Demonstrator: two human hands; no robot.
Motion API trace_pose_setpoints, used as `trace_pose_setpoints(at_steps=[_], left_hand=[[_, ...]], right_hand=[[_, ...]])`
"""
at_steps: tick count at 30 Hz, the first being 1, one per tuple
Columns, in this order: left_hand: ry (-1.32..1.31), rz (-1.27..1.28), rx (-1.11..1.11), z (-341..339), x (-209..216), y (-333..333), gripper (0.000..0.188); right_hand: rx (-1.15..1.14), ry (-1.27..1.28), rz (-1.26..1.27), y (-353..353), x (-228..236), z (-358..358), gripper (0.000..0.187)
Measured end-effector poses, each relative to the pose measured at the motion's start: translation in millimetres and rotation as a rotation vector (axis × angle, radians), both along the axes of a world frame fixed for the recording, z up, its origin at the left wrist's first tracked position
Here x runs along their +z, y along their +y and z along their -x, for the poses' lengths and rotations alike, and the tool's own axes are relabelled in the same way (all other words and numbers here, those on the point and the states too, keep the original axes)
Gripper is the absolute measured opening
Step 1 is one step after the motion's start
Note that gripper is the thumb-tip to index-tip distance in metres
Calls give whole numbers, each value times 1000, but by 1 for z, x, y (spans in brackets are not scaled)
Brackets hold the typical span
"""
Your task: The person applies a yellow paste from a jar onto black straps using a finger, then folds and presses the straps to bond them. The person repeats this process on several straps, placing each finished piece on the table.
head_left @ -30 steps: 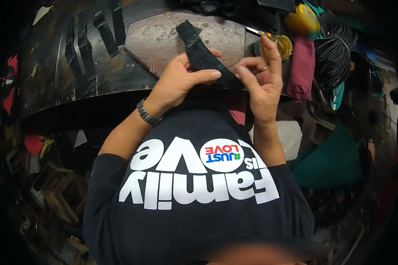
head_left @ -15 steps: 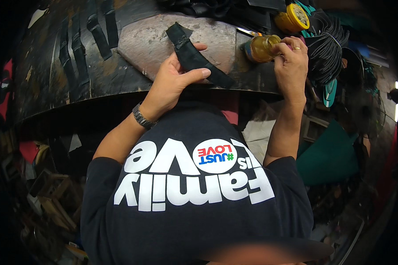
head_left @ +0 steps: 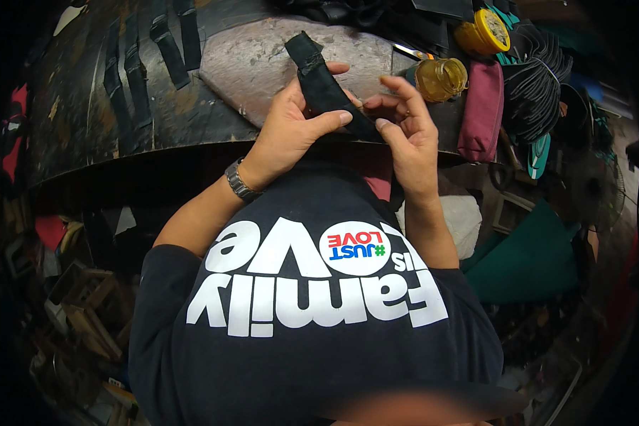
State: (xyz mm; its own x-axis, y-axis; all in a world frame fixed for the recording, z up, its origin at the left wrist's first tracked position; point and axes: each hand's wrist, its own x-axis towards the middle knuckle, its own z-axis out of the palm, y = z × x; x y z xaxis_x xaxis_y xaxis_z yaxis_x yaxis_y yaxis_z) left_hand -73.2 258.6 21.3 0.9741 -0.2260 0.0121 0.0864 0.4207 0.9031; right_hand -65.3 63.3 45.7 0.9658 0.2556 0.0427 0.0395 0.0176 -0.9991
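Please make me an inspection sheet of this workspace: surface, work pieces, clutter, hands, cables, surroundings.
Surface: dark worktable, scuffed, curved in this view; a stained greyish slab lies on it.
Job's things: dark strip in hand; four similar strips on the table at left.
Clutter: open amber jar, yellow tub and maroon bundle at right.
Hands: left hand holds the strip; right hand has its fingers at the strip's lower end, pinch unclear.
Cables: tied black strands at right; whether cables, cannot tell.
Surroundings: green sheet lower right; wooden frame lower left.
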Motion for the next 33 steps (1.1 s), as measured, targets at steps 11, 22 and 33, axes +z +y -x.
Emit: trace_pose_setpoints(at_steps=[11,22,33], left_hand=[[-23,-51,17,1,0,3,59],[-115,-85,37,1,-4,1,59],[-253,-237,108,5,-5,1,58]], right_hand=[[-112,-193,54,9,-8,3,34],[-112,26,-10,16,-10,8,35],[-48,-26,89,13,-13,3,26]])
